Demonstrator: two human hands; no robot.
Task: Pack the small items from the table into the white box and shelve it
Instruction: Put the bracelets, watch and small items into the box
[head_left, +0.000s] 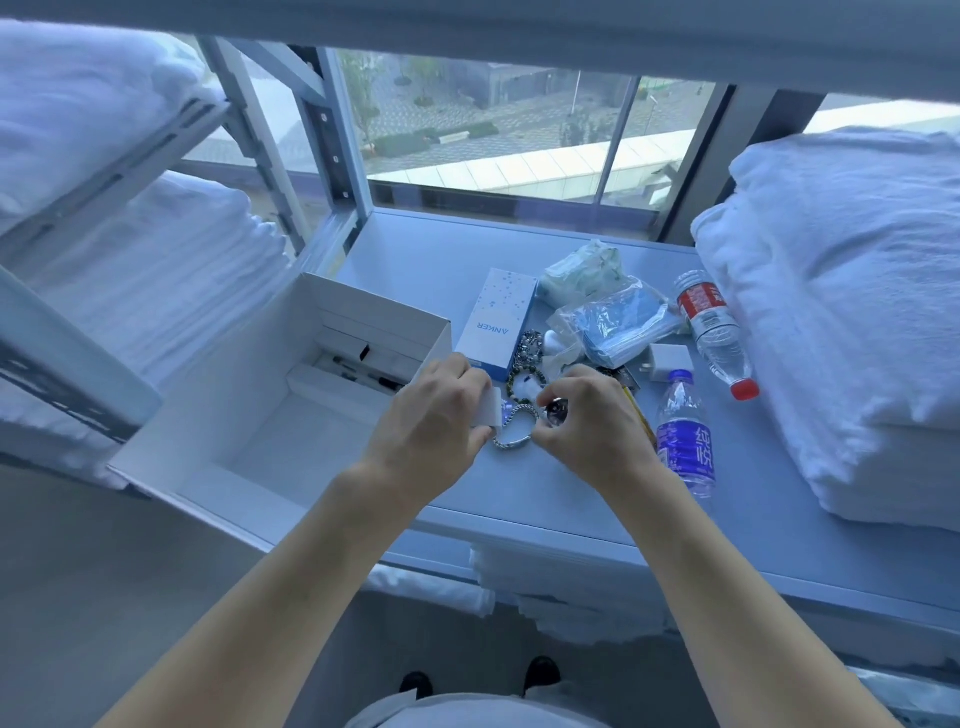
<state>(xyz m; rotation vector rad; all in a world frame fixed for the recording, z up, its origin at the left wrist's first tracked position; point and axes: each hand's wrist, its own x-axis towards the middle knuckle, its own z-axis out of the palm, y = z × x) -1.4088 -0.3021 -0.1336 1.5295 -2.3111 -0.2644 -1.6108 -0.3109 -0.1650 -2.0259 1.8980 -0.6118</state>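
The open white box (218, 441) stands at the table's left edge, with small white boxes and dark items at its far end. My left hand (436, 415) grips a small white card-like box (488, 410) beside the white box's right wall. My right hand (587, 415) pinches a silver metal-band watch (519, 431) by its round face; the band lies on the table (545, 499). Behind the hands sit bead bracelets (527, 358), a blue-and-white Anker box (498, 322), a bag of blue masks (623, 322), a white charger plug (670, 361) and a tissue pack (582, 270).
Two water bottles lie right of the pile: a red-capped one (714, 332) and a blue-labelled one (683, 431). Folded white towels (852, 291) are stacked at the table's right end. Metal shelves with white linen (130, 260) stand to the left. A window is behind.
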